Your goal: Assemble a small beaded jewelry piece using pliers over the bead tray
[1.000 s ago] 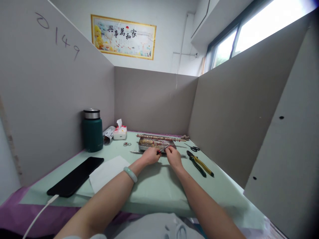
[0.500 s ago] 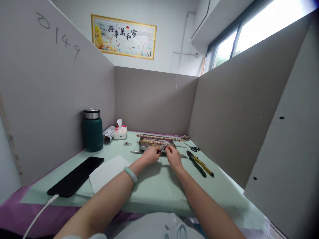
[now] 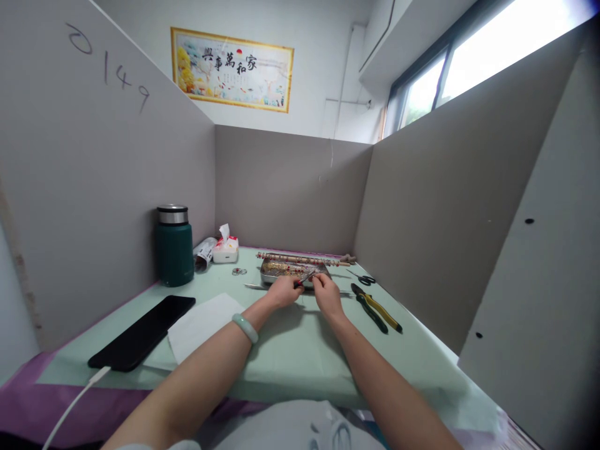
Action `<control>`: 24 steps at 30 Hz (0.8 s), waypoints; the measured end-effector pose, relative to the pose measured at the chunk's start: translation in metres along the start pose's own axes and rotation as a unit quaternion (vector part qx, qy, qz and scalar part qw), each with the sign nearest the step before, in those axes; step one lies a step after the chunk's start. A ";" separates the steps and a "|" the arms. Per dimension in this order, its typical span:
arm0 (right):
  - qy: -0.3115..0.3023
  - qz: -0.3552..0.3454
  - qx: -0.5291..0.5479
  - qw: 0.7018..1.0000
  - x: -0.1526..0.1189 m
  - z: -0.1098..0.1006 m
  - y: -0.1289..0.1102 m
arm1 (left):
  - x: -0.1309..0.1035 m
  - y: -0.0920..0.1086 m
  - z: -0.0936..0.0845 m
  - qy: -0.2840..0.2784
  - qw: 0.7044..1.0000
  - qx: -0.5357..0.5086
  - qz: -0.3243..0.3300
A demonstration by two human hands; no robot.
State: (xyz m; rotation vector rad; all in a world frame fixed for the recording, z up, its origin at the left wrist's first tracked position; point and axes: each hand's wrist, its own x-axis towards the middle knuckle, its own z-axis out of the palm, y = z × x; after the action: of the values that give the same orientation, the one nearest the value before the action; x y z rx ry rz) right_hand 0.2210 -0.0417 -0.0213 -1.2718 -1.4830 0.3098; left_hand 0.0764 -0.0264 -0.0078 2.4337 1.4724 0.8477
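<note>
My left hand (image 3: 285, 292) is closed around a slim tool (image 3: 304, 279) with a red-and-black handle and a narrow metal tip, which looks like small pliers. The tip points up and right, toward the fingers of my right hand (image 3: 327, 294). Those fingers are pinched together, and whatever is between them is too small to make out. Both hands are over the near edge of a shallow metal tray (image 3: 264, 279) holding small gold and red pieces. Behind the hands, a thin metal rod (image 3: 255, 286) lies along the tray's front. A stick strung with beaded pieces (image 3: 300, 259) rests across the tray's back.
Green-and-yellow pliers (image 3: 377, 307) and black scissors (image 3: 365, 280) lie on the right. At left are a phone (image 3: 145, 331) with a cable, white paper (image 3: 206, 322), a green flask (image 3: 175, 250), a tissue box (image 3: 225, 252) and small rings (image 3: 239, 271). Partition walls enclose the table.
</note>
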 end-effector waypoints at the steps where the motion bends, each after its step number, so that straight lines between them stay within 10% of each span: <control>1: 0.000 -0.001 -0.001 1.000 0.000 0.000 0.000 | 0.000 0.000 0.000 0.002 1.000 0.005 0.003; 24: 0.027 0.005 -0.015 1.000 0.001 0.000 0.001 | -0.002 -0.003 0.005 0.031 0.995 0.094 -0.004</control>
State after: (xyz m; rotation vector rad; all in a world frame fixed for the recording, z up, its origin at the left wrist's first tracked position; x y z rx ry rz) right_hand 0.2219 -0.0405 -0.0220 -1.3010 -1.4400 0.2586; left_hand 0.0760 -0.0260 -0.0136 2.5545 1.6527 0.8240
